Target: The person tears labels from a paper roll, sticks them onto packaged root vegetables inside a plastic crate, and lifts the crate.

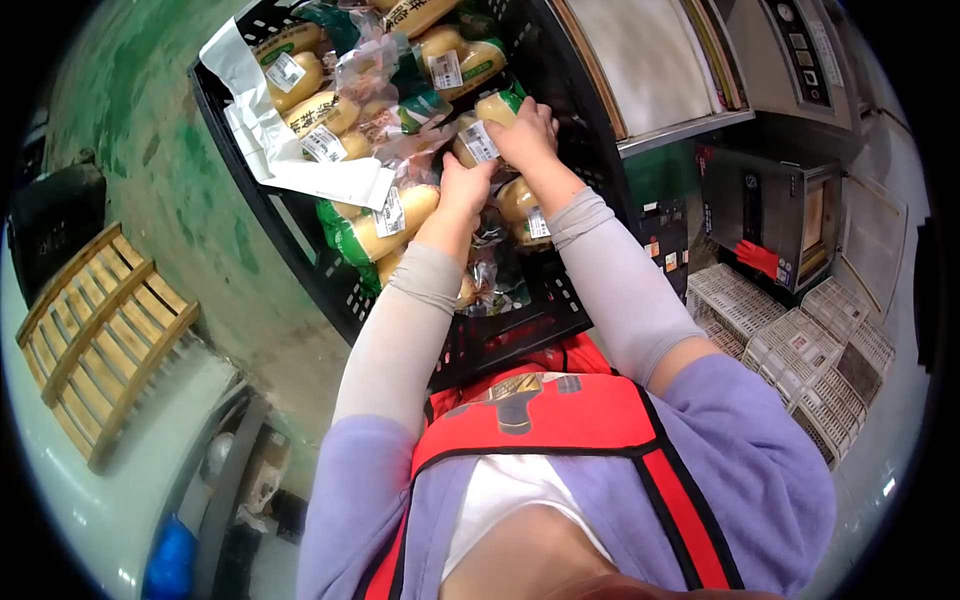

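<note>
My left hand (466, 187) and my right hand (527, 138) are closed on the two ends of a clear bag of potatoes (480, 142) with a white label. They hold it over a large black plastic crate (285, 228). More bagged potatoes lie in the crate, among them a labelled bag (400, 215) beside my left wrist and another bag (518, 205) under my right wrist. A strip of white label paper (335, 180) is draped over the bags and the crate's left side. My hands and forearms hide part of the bags beneath.
A wooden slatted pallet (105, 335) is at the left by the green floor (180, 190). To the right stand a metal-edged unit (690, 128), a steel machine (775, 215) with a red glove (757, 258) on it, and pale plastic baskets (800, 350).
</note>
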`<action>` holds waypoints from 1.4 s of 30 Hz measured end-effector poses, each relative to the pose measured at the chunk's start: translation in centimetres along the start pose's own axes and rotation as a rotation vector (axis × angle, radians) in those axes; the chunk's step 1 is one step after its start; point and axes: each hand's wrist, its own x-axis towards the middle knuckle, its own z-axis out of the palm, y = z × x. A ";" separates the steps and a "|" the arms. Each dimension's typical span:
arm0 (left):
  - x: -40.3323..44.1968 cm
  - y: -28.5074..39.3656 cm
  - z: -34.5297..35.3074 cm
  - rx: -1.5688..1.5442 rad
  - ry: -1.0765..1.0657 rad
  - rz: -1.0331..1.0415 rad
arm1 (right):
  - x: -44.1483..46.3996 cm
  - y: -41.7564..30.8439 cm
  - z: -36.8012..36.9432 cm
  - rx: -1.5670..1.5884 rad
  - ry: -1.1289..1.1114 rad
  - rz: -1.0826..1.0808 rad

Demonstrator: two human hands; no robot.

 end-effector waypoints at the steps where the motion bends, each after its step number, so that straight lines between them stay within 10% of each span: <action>1: 0.2 -0.2 -0.3 0.003 0.001 -0.003 | -0.1 -0.6 -0.2 0.002 -0.003 0.002; 35: 3.0 -5.3 0.0 -0.295 -0.150 0.471 | -1.0 1.4 1.8 0.410 0.516 -0.490; 42: 1.7 -3.6 0.1 0.228 0.038 0.452 | 4.6 -5.1 1.0 0.218 0.345 -0.436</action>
